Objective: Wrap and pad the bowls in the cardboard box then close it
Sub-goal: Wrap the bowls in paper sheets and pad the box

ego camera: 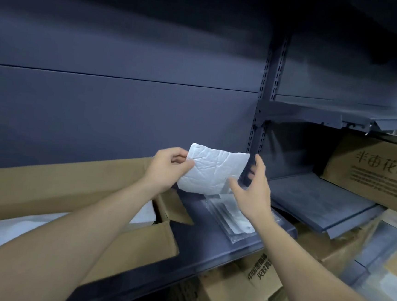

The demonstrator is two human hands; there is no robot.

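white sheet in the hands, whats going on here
A person at a dark shelf holds up a crinkled white padding sheet. The left hand pinches its upper left corner; the right hand is open beside its right edge, not gripping it. More sheets in a clear bag lie on the shelf below. The cardboard box at left is open, with white material inside; no bowls show.

Both bare forearms reach forward, side by side. Left hand (pixel 167 169) pinches the white sheet (pixel 215 171) by its corner, between thumb and curled fingers. Right hand (pixel 252 191) is loose, fingers spread, thumb at the sheet's lower right edge.
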